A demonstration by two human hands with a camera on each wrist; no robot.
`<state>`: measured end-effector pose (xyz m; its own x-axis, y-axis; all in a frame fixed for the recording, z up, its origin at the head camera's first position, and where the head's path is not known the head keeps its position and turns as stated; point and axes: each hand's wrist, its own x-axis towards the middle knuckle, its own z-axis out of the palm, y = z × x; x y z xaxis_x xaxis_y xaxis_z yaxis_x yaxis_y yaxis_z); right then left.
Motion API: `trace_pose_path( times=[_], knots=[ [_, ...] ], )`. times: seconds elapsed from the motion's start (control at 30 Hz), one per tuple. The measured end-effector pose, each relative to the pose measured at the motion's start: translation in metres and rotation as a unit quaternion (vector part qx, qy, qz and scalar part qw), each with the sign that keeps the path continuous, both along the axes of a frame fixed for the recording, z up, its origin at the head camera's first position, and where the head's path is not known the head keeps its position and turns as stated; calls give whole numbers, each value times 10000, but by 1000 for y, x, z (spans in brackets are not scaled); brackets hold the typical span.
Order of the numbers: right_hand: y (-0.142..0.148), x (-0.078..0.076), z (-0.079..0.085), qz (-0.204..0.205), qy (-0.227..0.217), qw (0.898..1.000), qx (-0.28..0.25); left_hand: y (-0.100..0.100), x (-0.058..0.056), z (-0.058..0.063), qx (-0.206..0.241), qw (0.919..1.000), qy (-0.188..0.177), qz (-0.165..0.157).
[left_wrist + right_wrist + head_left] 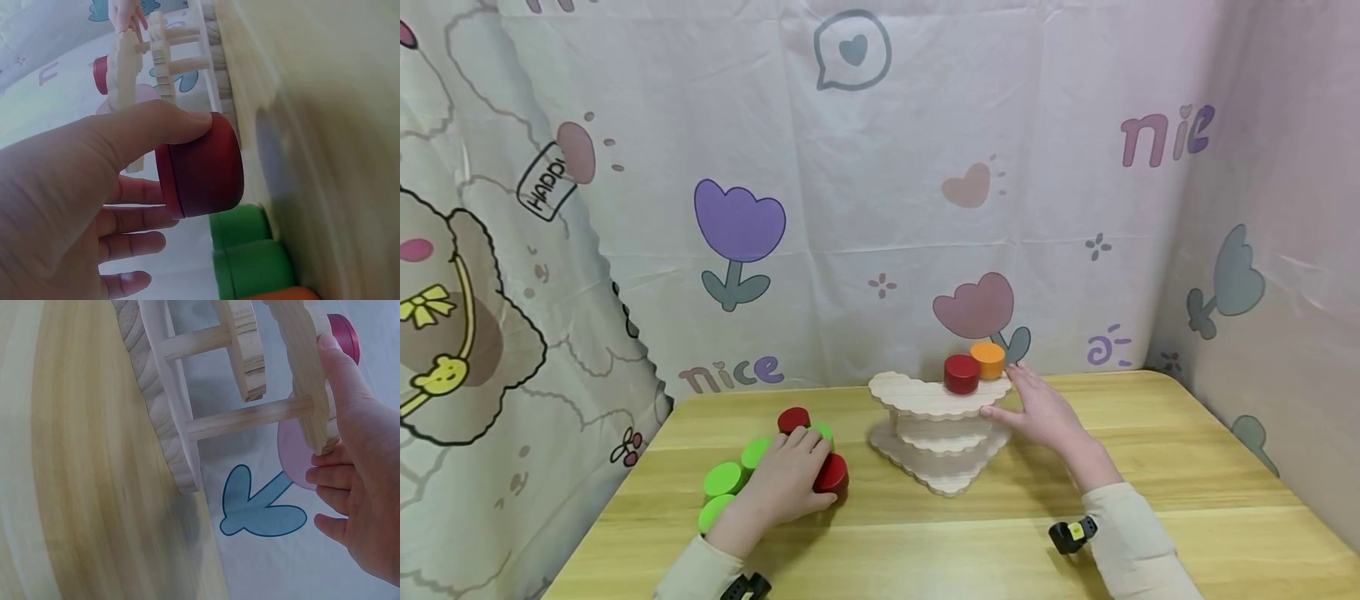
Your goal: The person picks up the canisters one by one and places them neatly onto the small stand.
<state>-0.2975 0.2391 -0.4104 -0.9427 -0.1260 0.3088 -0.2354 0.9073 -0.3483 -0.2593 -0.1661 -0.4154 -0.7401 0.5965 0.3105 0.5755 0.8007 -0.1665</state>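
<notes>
My left hand pinches a small red cylinder with a seam round it, thumb on the near side and fingers beyond; in the left wrist view it looks raised, its shadow falling on the table. On the right, my right hand grips the right end of the top shelf of a tiered wooden stand with scalloped edges. A second red cylinder and an orange cylinder stand side by side on that shelf, close to the right fingertips.
Several green cylinders and another red cylinder stand around the left hand, partly hidden by it. An orange cylinder shows low in the left wrist view. Behind the wooden table hangs a printed curtain.
</notes>
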Motion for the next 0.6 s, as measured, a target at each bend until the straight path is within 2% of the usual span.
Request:
trace_pose_path(
  times=[0.33, 0.6],
  knots=[
    [0, 0, -1, 36, 24, 10000, 11, 13, -5, 9, 135, 9998, -15, 110],
    [0, 1, 0, 0, 20, 10000, 15, 25, -10, 23, 330, 9993, -121, 130]
  ],
)
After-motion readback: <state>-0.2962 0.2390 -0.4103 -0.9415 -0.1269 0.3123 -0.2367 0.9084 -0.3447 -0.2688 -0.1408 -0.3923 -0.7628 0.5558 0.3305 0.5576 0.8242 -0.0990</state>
